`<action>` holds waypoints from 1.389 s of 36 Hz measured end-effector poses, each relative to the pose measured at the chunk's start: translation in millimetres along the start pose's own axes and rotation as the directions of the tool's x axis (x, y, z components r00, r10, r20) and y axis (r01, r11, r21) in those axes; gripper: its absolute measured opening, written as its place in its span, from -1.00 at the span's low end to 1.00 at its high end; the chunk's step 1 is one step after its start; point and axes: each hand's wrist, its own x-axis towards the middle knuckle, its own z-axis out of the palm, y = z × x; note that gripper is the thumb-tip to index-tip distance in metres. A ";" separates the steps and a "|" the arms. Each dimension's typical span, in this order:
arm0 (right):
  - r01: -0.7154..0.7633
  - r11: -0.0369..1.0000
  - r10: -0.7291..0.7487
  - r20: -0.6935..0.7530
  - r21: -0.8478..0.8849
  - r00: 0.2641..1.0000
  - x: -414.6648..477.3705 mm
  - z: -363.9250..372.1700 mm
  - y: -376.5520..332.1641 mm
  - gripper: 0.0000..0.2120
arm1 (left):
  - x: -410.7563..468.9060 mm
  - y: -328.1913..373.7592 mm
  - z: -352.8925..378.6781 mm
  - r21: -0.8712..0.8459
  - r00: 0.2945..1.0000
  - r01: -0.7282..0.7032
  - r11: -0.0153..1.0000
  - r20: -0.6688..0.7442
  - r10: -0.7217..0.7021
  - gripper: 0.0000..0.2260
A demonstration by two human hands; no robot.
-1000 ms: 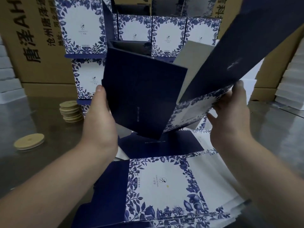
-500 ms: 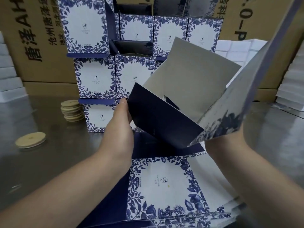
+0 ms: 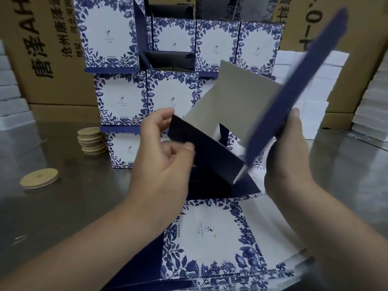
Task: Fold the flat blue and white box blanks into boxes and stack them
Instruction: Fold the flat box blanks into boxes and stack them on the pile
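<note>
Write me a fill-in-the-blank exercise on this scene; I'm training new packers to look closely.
The left hand pinches a dark ____ panel of the half-open box.
The right hand holds that box's ____ side.
Left of the stack of wooden discs, exactly ____ loose disc lies on the table.
Missing words: blue; right; one.

A reflective metal table (image 3: pixel 52 206) stands before big brown cartons (image 3: pixel 42 49).

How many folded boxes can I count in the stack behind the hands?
7 folded boxes clearly: one top left, three to its right, two in the middle row, one at the bottom. The held box partly hides more.
</note>
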 end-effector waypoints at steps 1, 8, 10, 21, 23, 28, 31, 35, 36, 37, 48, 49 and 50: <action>0.001 1.000 0.000 0.011 -0.019 1.000 -0.7 -0.8 -3.1 -0.68 | -2.4 1.7 0.1 0.011 0.997 -0.024 1.000 0.068 0.024 -0.50; 0.045 0.990 -0.042 0.020 -0.134 0.999 -6.8 -0.3 -5.8 -0.70 | -8.7 7.1 -0.5 0.386 0.902 -0.291 0.875 0.416 0.116 -0.27; 0.089 0.984 -0.082 0.051 -0.153 0.995 -11.7 0.5 -5.3 -0.71 | -9.2 10.3 1.1 0.437 0.921 -0.259 0.861 0.381 0.084 -0.35; 0.340 0.918 -0.312 0.156 -0.203 0.937 -19.3 0.1 -11.6 -0.69 | 9.5 5.4 -8.8 0.223 0.989 -0.014 0.975 -0.143 0.047 -0.65; 0.355 0.916 -0.336 0.124 -0.185 0.934 -10.7 -3.5 -16.4 -0.70 | 22.1 6.0 -17.7 0.132 0.961 -0.002 0.991 -0.275 0.038 -0.76; 0.241 0.967 -0.244 -0.029 -0.078 0.969 6.2 -7.7 -23.6 -0.86 | 58.1 4.3 -47.7 -0.133 0.873 0.044 0.990 -0.476 -0.103 -0.76; 0.081 0.996 -0.083 -0.107 -0.026 0.991 11.2 -7.4 -16.9 -0.88 | 73.0 1.0 -64.5 -0.390 0.865 0.114 0.914 -0.414 -0.285 -0.65; -0.168 0.983 0.167 0.032 0.067 0.986 -1.9 4.7 5.3 -0.75 | 75.5 -5.7 -62.1 -0.499 0.817 0.126 0.858 -0.439 -0.375 -0.77; -0.193 0.979 0.189 0.068 0.065 0.980 -7.4 6.8 11.1 -0.80 | 74.6 -9.7 -59.5 -0.512 0.818 0.148 0.846 -0.418 -0.396 -0.79; -0.213 0.974 0.206 0.088 0.079 0.974 -10.8 8.3 15.0 -0.88 | 73.5 -13.3 -56.7 -0.521 0.816 0.176 0.835 -0.398 -0.420 -0.83; -0.207 0.862 0.190 0.082 0.463 0.978 -15.3 7.4 5.4 -0.75 | 80.2 -33.0 -63.9 -0.619 0.706 0.319 0.718 -0.350 -0.616 -0.82; -0.193 0.864 0.163 0.104 0.465 0.981 -17.9 8.2 5.6 -0.68 | 79.7 -34.4 -63.3 -0.621 0.707 0.328 0.712 -0.339 -0.621 -0.82; -0.168 0.863 0.123 0.124 0.476 0.985 -19.7 9.1 5.3 -0.63 | 79.2 -35.4 -62.7 -0.628 0.706 0.336 0.702 -0.326 -0.629 -0.82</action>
